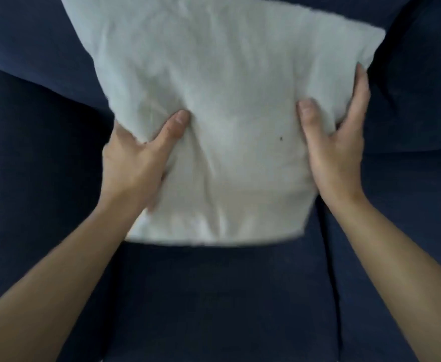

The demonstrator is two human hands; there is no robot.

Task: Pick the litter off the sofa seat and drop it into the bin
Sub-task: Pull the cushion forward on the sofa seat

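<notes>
A large white cushion fills the middle and top of the head view, held above the dark blue sofa seat. My left hand grips its left edge, thumb pressed into the front and fingers hidden behind the fabric. My right hand clasps its right edge, thumb on the front and fingers along the side. A tiny dark speck sits on the cushion's front. No litter and no bin are in view. The frame is slightly blurred.
The sofa's dark blue back cushions rise behind the white cushion on both sides. A seam between two seat cushions runs down at the right of centre. Both bare forearms reach in from the bottom corners.
</notes>
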